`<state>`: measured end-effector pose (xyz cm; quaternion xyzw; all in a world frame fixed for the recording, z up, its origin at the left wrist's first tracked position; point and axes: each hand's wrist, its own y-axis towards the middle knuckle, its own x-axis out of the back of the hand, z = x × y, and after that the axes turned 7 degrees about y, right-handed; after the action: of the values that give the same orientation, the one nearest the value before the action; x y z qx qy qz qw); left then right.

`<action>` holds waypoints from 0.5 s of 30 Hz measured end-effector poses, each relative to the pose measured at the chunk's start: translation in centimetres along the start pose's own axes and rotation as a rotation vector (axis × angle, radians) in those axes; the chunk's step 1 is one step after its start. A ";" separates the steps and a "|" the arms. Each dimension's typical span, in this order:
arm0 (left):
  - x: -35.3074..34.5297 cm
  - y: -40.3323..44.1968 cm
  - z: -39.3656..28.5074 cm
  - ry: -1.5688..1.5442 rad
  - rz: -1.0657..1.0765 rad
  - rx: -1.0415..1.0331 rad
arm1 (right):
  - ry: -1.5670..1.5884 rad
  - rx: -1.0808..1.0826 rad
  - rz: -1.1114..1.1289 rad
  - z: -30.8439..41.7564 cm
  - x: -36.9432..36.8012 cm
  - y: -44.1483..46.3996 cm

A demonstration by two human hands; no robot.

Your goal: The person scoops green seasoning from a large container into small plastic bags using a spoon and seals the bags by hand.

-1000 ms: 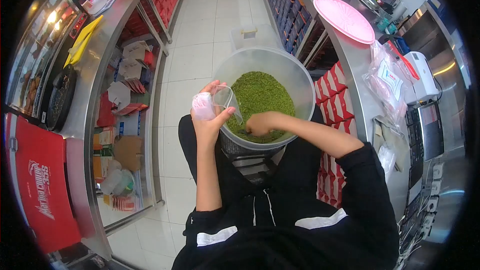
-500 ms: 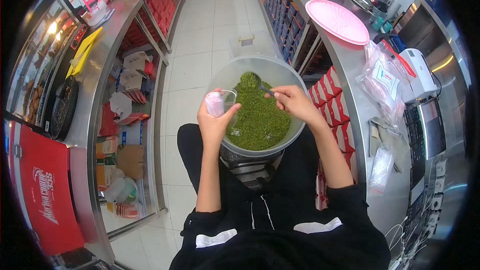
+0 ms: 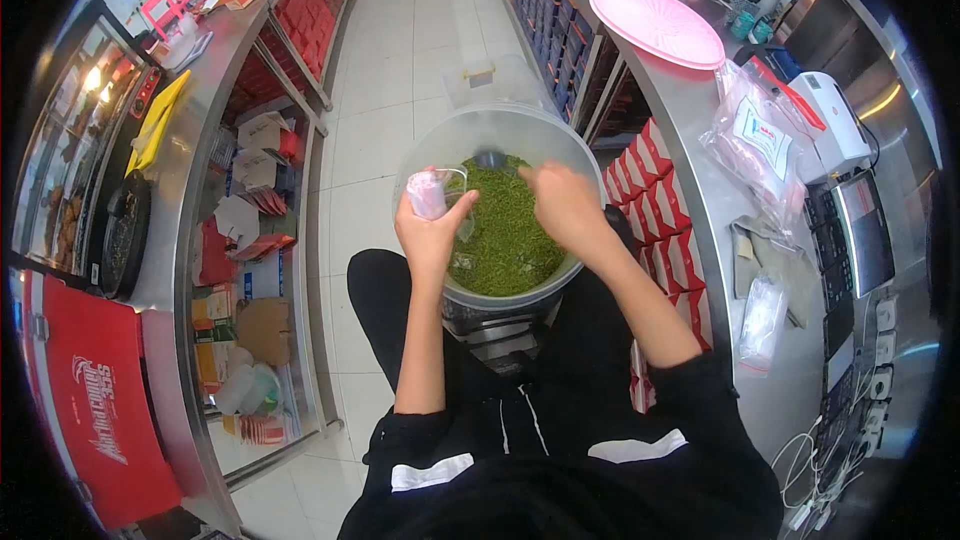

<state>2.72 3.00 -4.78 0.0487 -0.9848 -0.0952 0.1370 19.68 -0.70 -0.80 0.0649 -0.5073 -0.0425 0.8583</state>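
Note:
A big translucent tub stands between my knees, with chopped green stuff inside. My left hand is closed round a pinkish-white bundle of plastic above the tub's left side, and a clear bag's open mouth shows beside the thumb. Over the right part of the tub, my right hand grips a dark spoon, blurred by motion, its bowl near the back of the green stuff. Small clear plastic pieces lie on the green stuff.
Steel counters run along both sides. On the right one are a pink lid, plastic packs and a cloth. Red boxes are stacked below it. A red cooler stands at left, a clear bin behind the tub.
My right hand lifted the spoon, heaped with green stuff, out of the tub's lower part, then moved slightly. The spoon's bowl now looks dark, without the heap. My left hand kept the bundle.

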 end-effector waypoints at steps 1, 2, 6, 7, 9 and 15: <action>0.2 0.0 0.2 -0.075 0.006 0.006 | -0.112 -0.079 0.230 -0.6 -1.2 0.8; 0.3 0.1 0.3 -0.152 0.011 0.010 | -0.198 -0.004 0.346 -0.7 -2.9 0.8; 1.1 -0.1 -0.1 -0.141 0.014 -0.009 | -0.365 0.258 0.913 -0.1 -7.6 0.3; 1.5 -0.3 -0.4 -0.139 0.014 -0.015 | -0.366 0.266 0.917 -0.1 -7.4 0.7; 2.0 -0.6 -0.2 -0.139 0.010 -0.011 | -0.066 0.264 0.974 -1.2 -6.1 1.8; 2.4 -0.4 0.6 -0.134 0.016 -0.050 | 0.493 0.049 0.770 -4.5 -1.1 2.5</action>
<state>0.31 2.44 -4.81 0.0307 -0.9894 -0.1218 0.0727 23.09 2.19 -3.48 -0.1002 -0.2761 0.3083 0.9048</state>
